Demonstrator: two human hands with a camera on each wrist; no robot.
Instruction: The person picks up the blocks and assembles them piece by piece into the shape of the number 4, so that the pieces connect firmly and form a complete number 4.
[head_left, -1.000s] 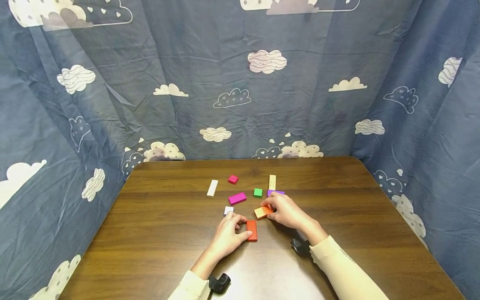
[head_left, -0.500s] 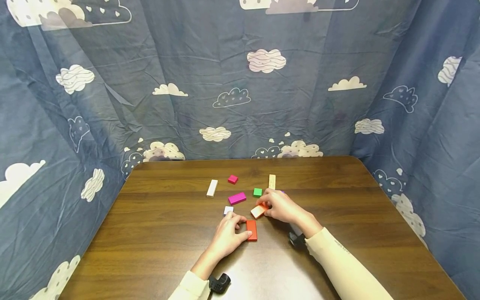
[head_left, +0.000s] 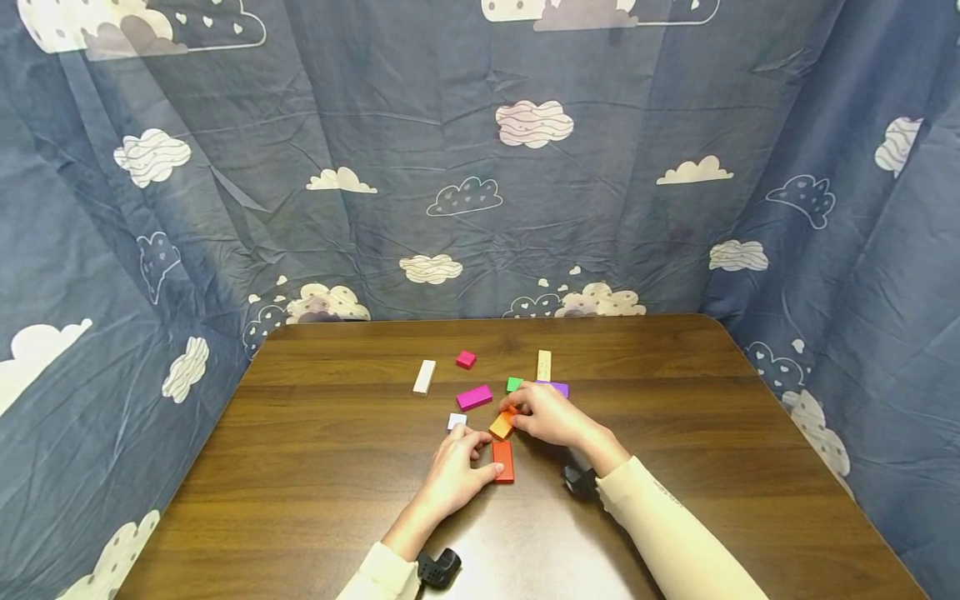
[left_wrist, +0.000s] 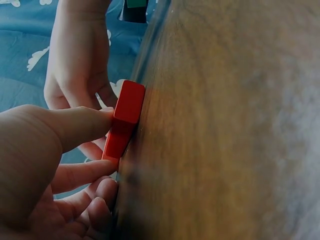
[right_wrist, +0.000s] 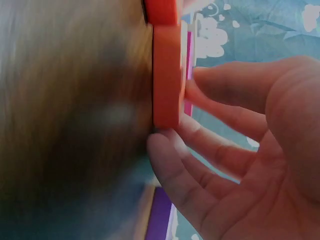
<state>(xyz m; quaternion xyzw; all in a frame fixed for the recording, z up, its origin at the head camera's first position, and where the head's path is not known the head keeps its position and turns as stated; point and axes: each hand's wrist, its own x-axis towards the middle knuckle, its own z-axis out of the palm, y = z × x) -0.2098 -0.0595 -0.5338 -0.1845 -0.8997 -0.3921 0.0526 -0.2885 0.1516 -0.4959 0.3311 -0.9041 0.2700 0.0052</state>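
Flat on the table lies a red block [head_left: 503,463], long side pointing away from me. My left hand [head_left: 456,468] holds it at its left edge, thumb near the close end and a finger by the far end; the left wrist view shows the thumb against the red block [left_wrist: 131,102]. Just beyond it is an orange block [head_left: 500,427], set slantwise, its far end pinched by my right hand [head_left: 553,415]. In the right wrist view the orange block [right_wrist: 167,75] meets the red block [right_wrist: 162,11] end to end, with the fingertips at its other end.
A pale lilac block [head_left: 457,421] sits by my left fingertips. Farther back lie a magenta block [head_left: 474,397], a crimson block [head_left: 466,359], a white block [head_left: 424,377], a green block [head_left: 513,384] partly covered, a purple block [head_left: 556,389] and a cream block [head_left: 544,365].
My right hand has moved left with the orange block, turning it more lengthwise and bringing it beyond the red block's far end. My left hand and the red block have stayed in place.
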